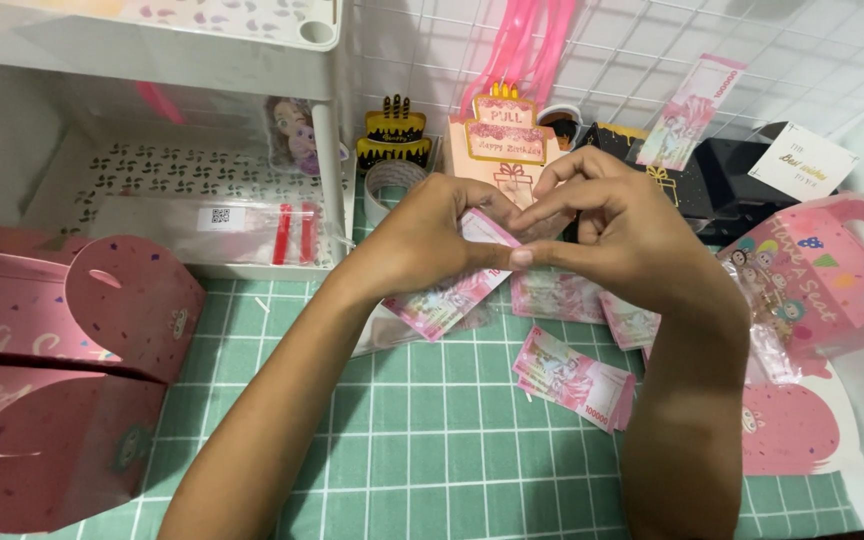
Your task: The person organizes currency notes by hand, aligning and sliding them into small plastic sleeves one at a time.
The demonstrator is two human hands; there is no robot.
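My left hand and my right hand meet over a green gridded cutting mat. Between them they pinch a pink banknote, which hangs down to the left under my left hand. My right thumb and forefinger press on its upper edge. More pink banknotes lie on the mat below my right hand, and others are partly hidden behind it.
Pink gift boxes with handles lie at the left and right. A white shelf unit stands at the back left, with a tape roll beside it. Cake-shaped cards, black boxes and a wire grid line the back.
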